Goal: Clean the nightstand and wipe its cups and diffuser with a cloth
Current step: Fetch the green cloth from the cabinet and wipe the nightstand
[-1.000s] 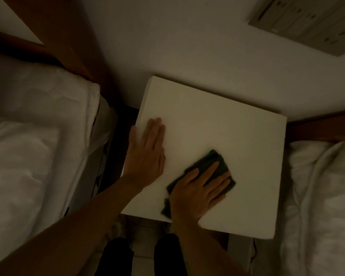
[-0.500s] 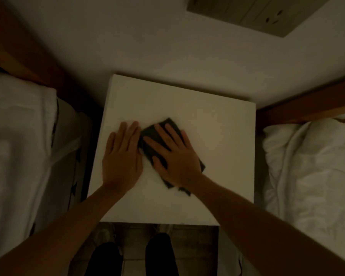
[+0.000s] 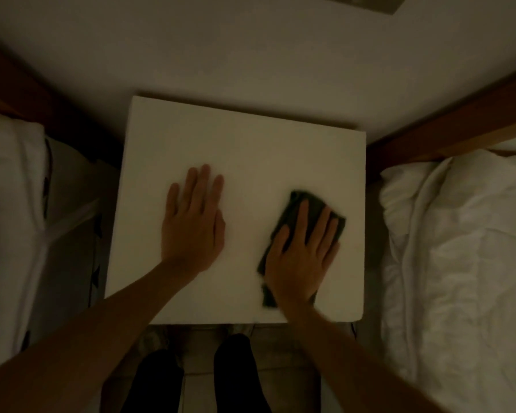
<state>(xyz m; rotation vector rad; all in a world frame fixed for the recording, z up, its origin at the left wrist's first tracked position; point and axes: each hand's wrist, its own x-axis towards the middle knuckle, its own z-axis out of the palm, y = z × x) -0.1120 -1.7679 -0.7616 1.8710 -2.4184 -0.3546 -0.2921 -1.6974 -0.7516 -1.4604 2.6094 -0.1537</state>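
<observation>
The white square nightstand (image 3: 251,144) fills the middle of the dim view, its top bare of cups or a diffuser. My left hand (image 3: 192,222) lies flat on it, palm down with fingers together, left of centre. My right hand (image 3: 303,251) presses flat on a dark folded cloth (image 3: 295,204) near the right side of the top. The cloth sticks out beyond my fingertips and beside my wrist.
A bed with white bedding (image 3: 12,204) lies close on the left and another bed (image 3: 459,263) on the right, each with a wooden headboard (image 3: 447,120). A wall (image 3: 251,49) stands behind the nightstand. My dark-clad legs (image 3: 197,380) are below its front edge.
My right hand has slid the cloth from beside my left hand across to the right side of the top. My left hand stays flat on the nightstand.
</observation>
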